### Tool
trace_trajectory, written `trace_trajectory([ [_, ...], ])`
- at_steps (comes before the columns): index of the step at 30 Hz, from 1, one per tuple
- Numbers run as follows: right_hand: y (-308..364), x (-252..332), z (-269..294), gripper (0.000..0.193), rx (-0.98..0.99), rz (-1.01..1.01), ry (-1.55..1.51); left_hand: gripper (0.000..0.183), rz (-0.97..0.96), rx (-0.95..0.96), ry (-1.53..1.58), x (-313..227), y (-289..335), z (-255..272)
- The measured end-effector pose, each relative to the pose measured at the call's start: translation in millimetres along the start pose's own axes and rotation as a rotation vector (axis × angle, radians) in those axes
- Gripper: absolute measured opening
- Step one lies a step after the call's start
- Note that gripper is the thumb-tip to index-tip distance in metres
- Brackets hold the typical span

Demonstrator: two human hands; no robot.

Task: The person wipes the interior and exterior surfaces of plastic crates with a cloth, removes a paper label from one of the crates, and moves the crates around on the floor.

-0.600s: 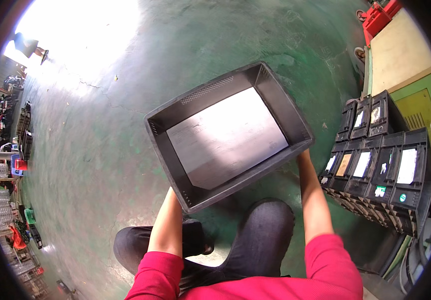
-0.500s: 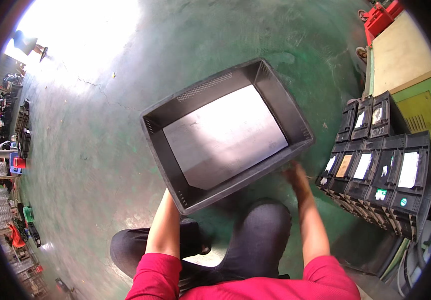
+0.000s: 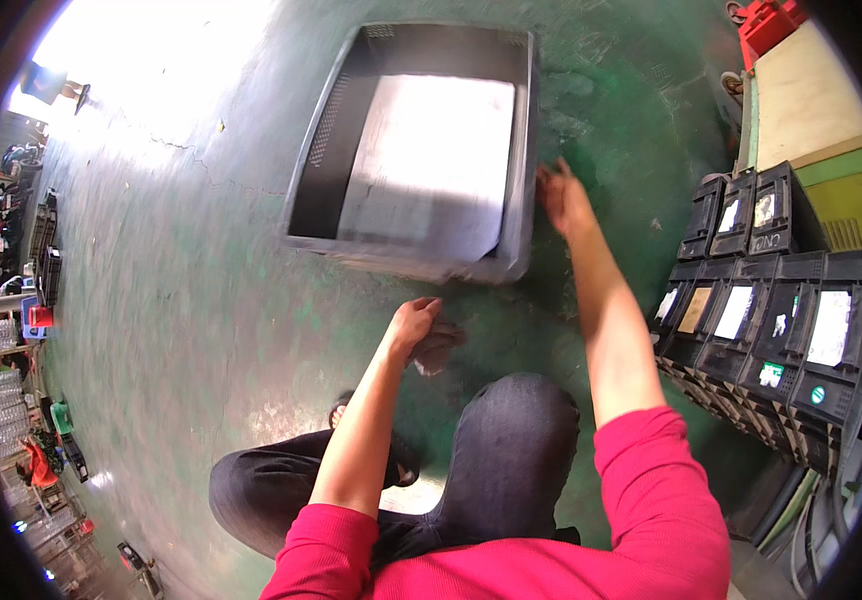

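A black plastic crate [image 3: 323, 150] with small slots in its walls is ahead of me, slightly blurred by motion. On its bottom is a flat pale sheet or panel [image 3: 431, 160], bright with glare. Just short of the crate's near side, my left hand [image 3: 415, 322] is closed on a crumpled greyish-brown rag [image 3: 438, 350], which hangs above the green floor. My right hand [image 3: 564, 200] is beside the crate's right wall, its fingers apart and holding nothing that shows. Whether its fingertips touch the wall, I cannot tell.
To my right stand stacked black crates [image 3: 741, 320] with paper labels, beside a green cabinet [image 3: 846, 215] with a pale top. Red equipment [image 3: 771, 30] is at the far right. Shelving with clear plastic containers [image 3: 3, 400] lines the left edge.
The crate has moved away from me and turned, now nearly square to me. My left hand has come out from under its near corner, showing the rag. My right hand has reached farther forward.
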State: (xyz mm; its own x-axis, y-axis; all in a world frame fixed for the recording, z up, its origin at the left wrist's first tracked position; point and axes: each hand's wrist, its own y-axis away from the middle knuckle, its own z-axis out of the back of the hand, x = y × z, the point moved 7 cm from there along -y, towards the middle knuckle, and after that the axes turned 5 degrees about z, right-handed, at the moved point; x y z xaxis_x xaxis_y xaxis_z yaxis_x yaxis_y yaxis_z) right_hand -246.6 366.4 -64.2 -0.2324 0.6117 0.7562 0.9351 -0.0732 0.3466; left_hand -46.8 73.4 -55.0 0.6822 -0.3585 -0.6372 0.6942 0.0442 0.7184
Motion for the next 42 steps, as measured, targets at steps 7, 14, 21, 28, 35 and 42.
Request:
trace_trajectory([
  [7, 67, 34, -29, 0.047, -0.122, 0.222, 0.552, 0.028, -0.131, -0.297, -0.197, -53, 73, 99],
  [14, 173, -2, -64, 0.017, 0.215, -0.207, 0.441, 0.048, -0.31, -0.725, -0.173, -138, 119, 165],
  [21, 125, 40, -56, 0.019, 0.188, 0.047, 0.428, 0.049, -0.437, -0.558, -0.182, -169, 102, 105],
  [28, 132, 71, -21, 0.023, -0.236, 0.222, 0.62, 0.066, -0.278, -0.532, -0.212, -174, 99, 112],
  [35, 139, 136, -118, 0.073, 0.024, 0.453, 1.0, 0.058, -0.189, -0.405, -0.43, -194, 67, 139],
  [42, 98, 137, -105, 0.061, 0.165, 0.571, 0.939, 0.041, -0.301, -0.278, -0.016, -220, 123, 264],
])
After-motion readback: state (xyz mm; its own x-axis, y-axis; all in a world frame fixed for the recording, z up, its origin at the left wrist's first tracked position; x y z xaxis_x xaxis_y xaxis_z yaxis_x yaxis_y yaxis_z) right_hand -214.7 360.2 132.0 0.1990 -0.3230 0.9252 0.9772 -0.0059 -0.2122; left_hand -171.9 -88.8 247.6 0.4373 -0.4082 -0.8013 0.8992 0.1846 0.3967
